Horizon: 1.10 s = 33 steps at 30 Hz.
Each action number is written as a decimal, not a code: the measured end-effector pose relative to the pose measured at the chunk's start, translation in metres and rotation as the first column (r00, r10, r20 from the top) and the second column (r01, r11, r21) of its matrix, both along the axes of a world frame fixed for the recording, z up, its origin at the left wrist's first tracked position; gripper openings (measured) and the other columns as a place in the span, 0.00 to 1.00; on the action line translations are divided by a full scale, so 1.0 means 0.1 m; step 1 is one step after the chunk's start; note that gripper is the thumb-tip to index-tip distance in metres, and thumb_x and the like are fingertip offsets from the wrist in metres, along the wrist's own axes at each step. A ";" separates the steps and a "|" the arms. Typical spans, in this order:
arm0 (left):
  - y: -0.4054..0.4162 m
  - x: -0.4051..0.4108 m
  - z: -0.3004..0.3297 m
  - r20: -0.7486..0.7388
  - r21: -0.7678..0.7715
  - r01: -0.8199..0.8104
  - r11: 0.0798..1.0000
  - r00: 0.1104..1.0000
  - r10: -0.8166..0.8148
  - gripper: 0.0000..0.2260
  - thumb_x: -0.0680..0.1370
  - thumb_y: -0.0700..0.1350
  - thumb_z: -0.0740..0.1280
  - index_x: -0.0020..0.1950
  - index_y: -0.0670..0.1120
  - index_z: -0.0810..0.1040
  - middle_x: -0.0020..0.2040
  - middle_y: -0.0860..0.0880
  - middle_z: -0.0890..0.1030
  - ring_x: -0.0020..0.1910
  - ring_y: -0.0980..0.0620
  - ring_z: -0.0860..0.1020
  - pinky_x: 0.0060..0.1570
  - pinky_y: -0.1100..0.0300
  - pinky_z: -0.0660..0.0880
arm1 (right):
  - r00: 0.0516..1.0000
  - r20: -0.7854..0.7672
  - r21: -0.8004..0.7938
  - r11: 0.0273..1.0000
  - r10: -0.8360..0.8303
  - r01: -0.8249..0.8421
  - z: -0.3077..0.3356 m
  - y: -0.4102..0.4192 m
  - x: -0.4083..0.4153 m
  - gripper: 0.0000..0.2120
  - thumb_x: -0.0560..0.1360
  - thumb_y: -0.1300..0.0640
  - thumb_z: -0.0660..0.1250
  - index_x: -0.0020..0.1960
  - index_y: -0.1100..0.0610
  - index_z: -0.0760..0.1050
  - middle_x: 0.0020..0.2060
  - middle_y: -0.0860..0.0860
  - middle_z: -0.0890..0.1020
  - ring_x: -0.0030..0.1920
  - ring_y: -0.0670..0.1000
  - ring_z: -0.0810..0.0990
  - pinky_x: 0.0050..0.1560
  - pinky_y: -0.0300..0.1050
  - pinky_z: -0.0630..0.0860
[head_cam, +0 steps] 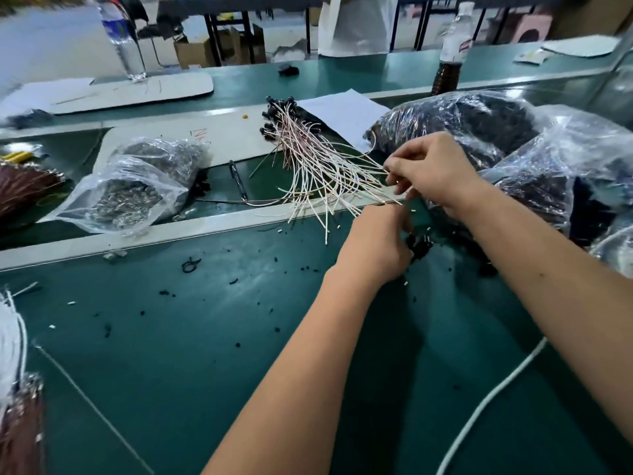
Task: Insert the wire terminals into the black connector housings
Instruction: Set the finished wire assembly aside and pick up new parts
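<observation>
A fan of thin white and pink wires (318, 169) lies across the green mat, their far ends fitted in black connector housings (279, 111). My right hand (428, 169) pinches the near ends of some of these wires at the fan's right edge. Just below it, my left hand (376, 245) has its fingers curled around small black housings (419, 246), which partly show under the fingers. The two hands are close together, almost touching. Loose black housings (236, 281) and white bits are scattered on the mat.
Large clear bags of black parts (513, 138) crowd the right side. A smaller bag of metal terminals (126, 197) lies left of centre, with a pen (238, 180) beside it. Brown wire bundles (24, 186) sit at the left edge. A white cable (489, 395) crosses the near right. Two bottles (452, 46) stand at the back.
</observation>
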State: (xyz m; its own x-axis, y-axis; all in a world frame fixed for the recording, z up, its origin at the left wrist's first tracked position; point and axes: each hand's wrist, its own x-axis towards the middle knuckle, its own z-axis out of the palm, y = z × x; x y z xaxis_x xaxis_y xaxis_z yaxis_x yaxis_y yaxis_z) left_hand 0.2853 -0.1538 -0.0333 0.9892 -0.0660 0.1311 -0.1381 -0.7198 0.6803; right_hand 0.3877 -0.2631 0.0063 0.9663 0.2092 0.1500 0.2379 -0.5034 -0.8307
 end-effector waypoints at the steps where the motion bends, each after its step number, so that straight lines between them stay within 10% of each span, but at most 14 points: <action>1: 0.03 -0.02 -0.01 -0.020 -0.020 -0.015 1.000 1.000 0.015 0.14 0.71 0.37 0.72 0.56 0.45 0.80 0.48 0.40 0.82 0.48 0.38 0.81 0.50 0.49 0.79 | 1.000 0.003 0.006 1.000 0.000 0.000 0.03 0.02 -0.02 0.06 0.78 0.63 0.71 0.43 0.59 0.83 0.32 0.54 0.85 0.28 0.51 0.81 0.25 0.41 0.75; 8: 0.75 -0.43 0.09 -0.002 -0.170 -0.415 0.894 0.907 0.421 0.12 0.77 0.38 0.66 0.56 0.49 0.84 0.48 0.44 0.84 0.50 0.42 0.80 0.53 0.54 0.77 | 0.991 -0.004 -0.063 0.989 0.137 -0.136 -0.03 0.66 -0.45 0.07 0.79 0.61 0.71 0.42 0.59 0.83 0.33 0.54 0.86 0.26 0.47 0.81 0.24 0.39 0.74; 14: 1.78 -1.24 0.03 0.042 -0.442 -0.819 0.365 0.388 0.921 0.07 0.80 0.48 0.70 0.48 0.45 0.78 0.41 0.52 0.79 0.44 0.49 0.77 0.48 0.60 0.70 | 0.877 -0.137 -0.163 0.863 0.460 -0.478 -0.21 1.82 -1.34 0.08 0.80 0.62 0.69 0.42 0.61 0.83 0.34 0.55 0.86 0.30 0.52 0.86 0.25 0.39 0.75; 22: 2.63 -2.10 0.01 -0.038 -0.622 -0.779 -0.078 -0.070 0.997 0.10 0.79 0.50 0.71 0.46 0.45 0.76 0.44 0.47 0.81 0.44 0.46 0.78 0.53 0.57 0.74 | 0.687 -0.106 -0.645 0.477 0.718 -0.598 -0.20 2.77 -2.53 0.17 0.74 0.56 0.71 0.33 0.57 0.66 0.29 0.53 0.71 0.34 0.58 0.73 0.37 0.44 0.71; 29: 2.75 -2.14 0.09 -0.151 -0.748 -0.649 -0.136 -0.033 0.988 0.10 0.76 0.45 0.74 0.39 0.50 0.74 0.44 0.40 0.85 0.44 0.40 0.84 0.50 0.41 0.81 | 0.662 -0.107 -0.738 0.388 0.741 -0.553 -0.20 2.80 -2.56 0.16 0.75 0.60 0.69 0.35 0.58 0.64 0.30 0.53 0.68 0.40 0.60 0.75 0.40 0.45 0.71; 33: 2.53 -1.85 0.11 -0.130 -0.782 -0.620 -0.057 0.072 0.989 0.09 0.75 0.44 0.74 0.39 0.52 0.75 0.42 0.44 0.84 0.39 0.45 0.82 0.48 0.42 0.82 | 0.697 -0.225 -0.449 0.562 0.681 -0.694 -0.16 2.48 -2.15 0.14 0.76 0.58 0.67 0.34 0.59 0.71 0.31 0.60 0.81 0.31 0.53 0.75 0.30 0.40 0.69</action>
State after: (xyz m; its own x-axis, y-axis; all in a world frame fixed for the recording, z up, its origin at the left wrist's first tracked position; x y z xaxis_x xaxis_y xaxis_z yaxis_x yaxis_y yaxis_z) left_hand 0.1007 0.0990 -0.0225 0.0103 0.9999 0.0028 -0.0948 -0.0018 0.9955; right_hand 0.1725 -0.0155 -0.0095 0.5011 0.8461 -0.1815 0.6646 -0.5107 -0.5454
